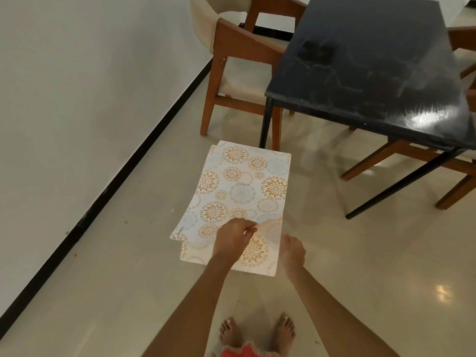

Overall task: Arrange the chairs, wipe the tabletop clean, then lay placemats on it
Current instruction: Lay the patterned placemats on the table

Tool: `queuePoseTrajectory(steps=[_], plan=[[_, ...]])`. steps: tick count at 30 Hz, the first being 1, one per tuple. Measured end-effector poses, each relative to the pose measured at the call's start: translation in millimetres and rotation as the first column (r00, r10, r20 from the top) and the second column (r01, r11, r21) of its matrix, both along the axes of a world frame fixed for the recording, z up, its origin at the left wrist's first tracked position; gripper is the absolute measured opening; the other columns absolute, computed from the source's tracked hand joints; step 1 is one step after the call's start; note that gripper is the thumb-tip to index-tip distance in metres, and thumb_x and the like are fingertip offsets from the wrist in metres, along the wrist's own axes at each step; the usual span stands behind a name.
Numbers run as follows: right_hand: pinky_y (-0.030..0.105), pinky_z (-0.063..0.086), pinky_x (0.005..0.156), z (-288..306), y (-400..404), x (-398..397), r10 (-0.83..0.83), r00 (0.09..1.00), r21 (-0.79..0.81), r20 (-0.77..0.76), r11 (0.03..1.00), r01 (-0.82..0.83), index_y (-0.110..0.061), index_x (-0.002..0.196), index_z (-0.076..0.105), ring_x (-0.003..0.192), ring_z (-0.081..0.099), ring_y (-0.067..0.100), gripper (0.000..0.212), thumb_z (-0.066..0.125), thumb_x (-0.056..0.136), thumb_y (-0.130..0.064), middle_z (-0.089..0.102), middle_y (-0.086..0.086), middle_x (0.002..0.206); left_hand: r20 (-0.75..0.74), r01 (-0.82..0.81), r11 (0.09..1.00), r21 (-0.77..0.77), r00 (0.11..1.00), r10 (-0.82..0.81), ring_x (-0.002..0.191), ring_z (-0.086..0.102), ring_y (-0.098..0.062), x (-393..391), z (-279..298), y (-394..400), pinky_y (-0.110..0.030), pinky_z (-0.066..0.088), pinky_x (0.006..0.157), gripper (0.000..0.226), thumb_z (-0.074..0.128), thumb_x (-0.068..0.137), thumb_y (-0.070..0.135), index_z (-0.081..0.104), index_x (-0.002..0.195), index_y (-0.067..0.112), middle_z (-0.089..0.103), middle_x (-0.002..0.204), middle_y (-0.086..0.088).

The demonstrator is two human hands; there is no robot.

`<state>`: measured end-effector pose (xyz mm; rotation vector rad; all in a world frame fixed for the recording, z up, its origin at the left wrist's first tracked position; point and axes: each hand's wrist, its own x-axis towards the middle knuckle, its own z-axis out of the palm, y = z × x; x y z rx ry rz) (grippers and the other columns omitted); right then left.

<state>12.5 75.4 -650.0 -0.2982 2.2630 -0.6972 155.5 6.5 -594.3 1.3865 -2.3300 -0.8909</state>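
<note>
Glossy tiled floor [334, 266] beneath both hands, left [233, 239] and right [292, 249], pinching thin, floral-printed rectangular placemats [239, 191].

1 head-worn wide-angle camera looks steeply down and forward from standing height onto the floor [334, 266], with the person's feet at the bottom edge. The table [360, 60] fills the upper right, the wall [77, 99] the left.

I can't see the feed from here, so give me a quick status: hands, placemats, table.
Left hand and right hand both gripping the placemats, held in the air. Table bare, nothing laid yet. Path to it open.
</note>
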Motion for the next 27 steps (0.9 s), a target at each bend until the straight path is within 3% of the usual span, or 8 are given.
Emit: queuePoseTrajectory(steps=[2,4,7,11,13,16,20,27], plan=[[0.040,0.049,0.077,20.5,-9.2,-0.5,-0.172,0.982,-0.177,0.081,0.967,0.184,-0.004,0.100,0.064,0.085,0.059,0.029,0.054,0.040,0.098,-0.052,0.061,0.009,0.086,0.033,0.044,0.998,-0.044,0.999,-0.042,0.095,0.059,-0.011,-2.0,0.6,1.6,-0.024,0.045,0.078,0.024,0.056,0.094,0.030,0.070,0.112,0.024,0.070,0.099,0.007],[0.045,0.055,0.076,34.9,-19.6,-3.6,-0.279,0.853,-0.262,0.441,0.869,0.420,-0.009,0.102,0.061,0.086,0.068,0.033,0.056,0.047,0.091,-0.062,0.067,0.011,0.091,0.050,0.080,0.995,-0.064,0.996,-0.077,0.096,0.059,-0.011,-4.3,1.6,3.3,-0.024,0.045,0.079,0.024,0.056,0.094,0.029,0.070,0.113,0.025,0.070,0.099,0.007],[0.051,0.059,0.073,50.9,-26.6,-14.6,-0.151,0.716,-0.264,0.681,0.862,0.433,-0.008,0.104,0.065,0.087,0.070,0.040,0.053,0.057,0.088,-0.058,0.072,0.018,0.097,0.063,0.122,0.989,-0.088,0.991,-0.117,0.097,0.060,-0.011,-7.1,1.8,8.6,-0.025,0.047,0.081,0.025,0.057,0.092,0.028,0.070,0.113,0.025,0.071,0.101,0.006],[0.045,0.060,0.058,60.4,-26.8,-25.4,-0.123,0.736,-0.220,0.666,0.910,0.351,0.004,0.116,0.059,0.081,0.069,0.043,0.024,0.056,0.093,-0.002,0.064,0.027,0.112,0.082,0.198,0.971,-0.135,0.979,-0.188,0.093,0.062,-0.013,-8.0,4.2,13.9,-0.028,0.051,0.075,0.028,0.058,0.090,0.039,0.071,0.110,0.025,0.072,0.095,0.004],[0.051,0.060,0.067,58.7,-25.3,-30.5,-0.125,0.768,-0.218,0.627,0.919,0.328,0.001,0.114,0.059,0.090,0.067,0.044,0.030,0.044,0.091,0.013,0.064,0.026,0.115,0.073,0.233,0.966,-0.111,0.971,-0.226,0.092,0.061,-0.010,-7.0,9.2,16.3,-0.029,0.051,0.074,0.050,0.050,0.084,0.063,0.069,0.112,0.026,0.071,0.095,0.005],[0.056,0.054,0.084,59.8,-23.2,-36.6,-0.115,0.815,-0.229,0.567,0.929,0.291,-0.004,0.119,0.059,0.098,0.066,0.041,0.038,0.044,0.091,0.017,0.065,0.023,0.115,-0.031,0.155,0.987,0.049,0.988,-0.154,0.100,0.056,-0.010,-4.6,17.1,14.6,-0.033,0.048,0.088,0.068,0.036,0.080,0.077,0.060,0.124,0.030,0.065,0.110,0.005],[0.051,0.056,0.083,68.9,-19.8,-50.0,-0.098,0.883,-0.259,0.459,0.936,0.238,-0.015,0.123,0.057,0.096,0.067,0.033,0.042,0.051,0.091,0.012,0.066,0.016,0.112,-0.022,-0.069,0.992,0.104,0.997,0.072,0.126,0.043,-0.021,-3.6,23.6,-8.8,-0.039,0.031,0.108,0.062,0.029,0.091,0.060,0.050,0.136,0.022,0.054,0.135,-0.004],[0.041,0.059,0.074,92.0,-18.8,-85.8,-0.004,0.918,-0.439,0.396,0.877,0.193,-0.019,0.114,0.058,0.089,0.069,0.024,0.035,0.055,0.091,0.008,0.069,0.010,0.109,0.020,-0.321,0.947,-0.008,0.947,0.321,0.129,0.040,-0.029,-7.1,45.2,-52.2,-0.042,0.029,0.107,0.039,0.038,0.102,0.025,0.047,0.137,0.011,0.050,0.139,-0.011]])
